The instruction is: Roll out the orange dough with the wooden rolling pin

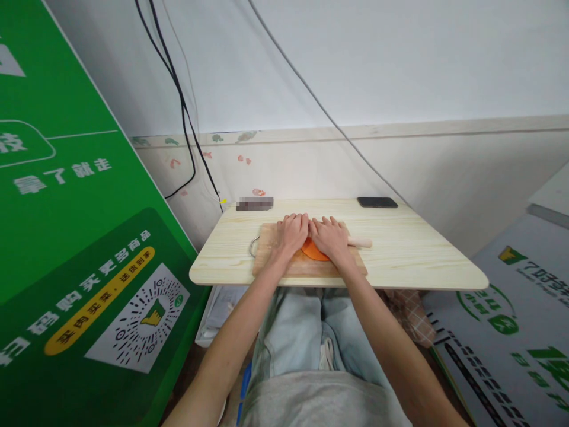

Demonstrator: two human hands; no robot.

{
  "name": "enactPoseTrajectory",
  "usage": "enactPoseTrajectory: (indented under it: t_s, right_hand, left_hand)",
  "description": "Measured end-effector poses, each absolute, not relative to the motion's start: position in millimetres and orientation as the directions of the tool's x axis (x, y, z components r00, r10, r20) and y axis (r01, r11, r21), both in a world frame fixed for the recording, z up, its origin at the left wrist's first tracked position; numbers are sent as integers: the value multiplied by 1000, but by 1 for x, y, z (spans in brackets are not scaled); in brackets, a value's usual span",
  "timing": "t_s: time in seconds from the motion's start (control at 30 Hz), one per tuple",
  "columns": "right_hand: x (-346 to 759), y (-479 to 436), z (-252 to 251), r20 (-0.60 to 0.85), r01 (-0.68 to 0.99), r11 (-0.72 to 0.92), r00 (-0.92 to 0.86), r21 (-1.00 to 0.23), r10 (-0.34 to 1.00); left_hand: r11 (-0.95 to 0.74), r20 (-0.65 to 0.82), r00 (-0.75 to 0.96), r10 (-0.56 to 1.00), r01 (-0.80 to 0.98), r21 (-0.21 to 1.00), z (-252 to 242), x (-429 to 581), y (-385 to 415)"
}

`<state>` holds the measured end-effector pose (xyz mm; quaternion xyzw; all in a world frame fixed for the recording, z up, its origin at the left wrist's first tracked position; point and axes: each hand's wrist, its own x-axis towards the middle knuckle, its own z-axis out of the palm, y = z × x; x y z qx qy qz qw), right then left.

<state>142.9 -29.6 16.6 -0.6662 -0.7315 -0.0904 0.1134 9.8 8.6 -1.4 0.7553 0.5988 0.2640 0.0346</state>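
Both my hands lie flat, side by side, on a wooden rolling pin (pixel 361 242) whose right end sticks out past my right hand (pixel 329 236). My left hand (pixel 291 232) covers the pin's left part. Under the pin, a flat orange piece of dough (pixel 313 251) shows between and below my palms. It rests on a wooden cutting board (pixel 275 264) with a metal loop handle at its left edge. Fingers of both hands are stretched forward and pressed down on the pin.
The board sits on a small light wooden table (pixel 413 255) over my lap. A black phone (pixel 377 202) lies at the table's far right; a small dark device (pixel 254 204) at the far left. Green signboard (pixel 66 237) stands left, printed boards right, cables hang on the wall.
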Motion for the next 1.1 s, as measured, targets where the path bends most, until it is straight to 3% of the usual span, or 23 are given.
enactPoseTrajectory:
  t_s: [0.1, 0.4, 0.8, 1.1]
  right_hand:
    - [142, -33, 17, 282, 994, 112, -104, -13, 954]
    - [134, -83, -21, 487, 986, 152, -104, -61, 867]
    - [143, -21, 18, 246, 995, 93, -83, -27, 966]
    - [134, -86, -26, 495, 987, 158, -122, -31, 860]
  left_hand:
    - [-289, 360, 155, 920, 889, 356, 0, 10, 7]
    - [-244, 354, 110, 929, 901, 360, 7, 9, 2]
    - [-260, 361, 107, 926, 875, 409, 3, 11, 6]
    - [-215, 346, 66, 936, 885, 413, 10, 10, -1]
